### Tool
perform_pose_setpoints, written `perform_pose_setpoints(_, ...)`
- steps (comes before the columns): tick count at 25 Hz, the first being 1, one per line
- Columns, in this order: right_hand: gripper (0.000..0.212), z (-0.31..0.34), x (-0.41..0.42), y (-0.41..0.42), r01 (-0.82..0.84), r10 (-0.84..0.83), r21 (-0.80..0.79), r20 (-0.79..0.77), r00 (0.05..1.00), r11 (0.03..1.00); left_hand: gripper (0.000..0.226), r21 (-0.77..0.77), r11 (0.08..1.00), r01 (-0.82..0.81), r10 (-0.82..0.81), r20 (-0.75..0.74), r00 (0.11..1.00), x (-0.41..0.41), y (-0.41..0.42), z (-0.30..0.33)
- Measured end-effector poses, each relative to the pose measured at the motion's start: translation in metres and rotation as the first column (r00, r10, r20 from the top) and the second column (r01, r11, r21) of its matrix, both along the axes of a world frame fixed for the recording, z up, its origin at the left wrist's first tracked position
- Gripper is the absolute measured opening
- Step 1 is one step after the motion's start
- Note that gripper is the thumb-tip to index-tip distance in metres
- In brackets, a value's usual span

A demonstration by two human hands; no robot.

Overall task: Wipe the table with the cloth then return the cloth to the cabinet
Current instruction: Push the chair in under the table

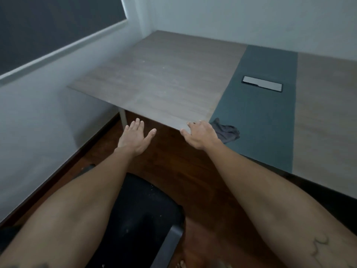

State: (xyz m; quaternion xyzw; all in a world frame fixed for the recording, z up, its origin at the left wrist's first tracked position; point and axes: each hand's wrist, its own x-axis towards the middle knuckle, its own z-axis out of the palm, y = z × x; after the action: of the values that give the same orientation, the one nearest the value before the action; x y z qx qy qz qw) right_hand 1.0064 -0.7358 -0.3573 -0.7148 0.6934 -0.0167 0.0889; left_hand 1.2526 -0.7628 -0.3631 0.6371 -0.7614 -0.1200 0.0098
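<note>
A wood-grain table [160, 74] with a dark green strip [258, 120] down its middle fills the upper right. A crumpled grey cloth [229, 132] lies on the green strip near the table's front edge. My right hand [199, 135] rests on that edge, fingers over the tabletop, just left of the cloth and touching or nearly touching it. My left hand [135, 138] hovers open in front of the table edge, fingers spread, holding nothing. No cabinet is in view.
A silver cable hatch [262, 83] is set into the green strip farther back. A black chair seat [139, 213] sits below my arms over a dark wooden floor. White walls close the left and back, with a dark window [48, 26] at upper left.
</note>
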Motion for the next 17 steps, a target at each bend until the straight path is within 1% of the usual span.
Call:
perform_pose_setpoints(4,0.066,0.018,0.039,0.015,-0.099,0.1,-0.01,0.02,0.995,0.995,0.082,-0.045,0.992,-0.114,0.114,0.003,0.993,0.037,0.039,0.028)
perform_pose_setpoints(7,0.067,0.03,0.072,0.038,-0.208,0.209,-0.008,0.037,0.977,0.978,0.081,-0.093,0.967,-0.237,0.238,-0.008,0.971,0.068,0.085,0.045)
perform_pose_setpoints(9,0.068,0.034,0.092,0.058,-0.265,0.265,-0.002,0.06,0.962,0.964,0.081,-0.093,0.95,-0.298,0.298,-0.014,0.954,0.088,0.115,0.054)
perform_pose_setpoints(12,0.068,0.035,0.124,0.096,-0.37,0.369,0.001,0.065,0.927,0.929,0.082,-0.106,0.91,-0.401,0.403,0.0,0.915,0.123,0.174,0.061)
perform_pose_setpoints(15,0.07,0.032,0.159,0.13,-0.446,0.442,0.023,0.098,0.891,0.894,0.083,-0.09,0.871,-0.483,0.489,0.045,0.871,0.161,0.238,0.07)
perform_pose_setpoints(17,0.071,0.031,0.186,0.154,-0.514,0.507,0.038,0.11,0.855,0.857,0.083,-0.107,0.829,-0.549,0.557,0.073,0.827,0.187,0.283,0.076)
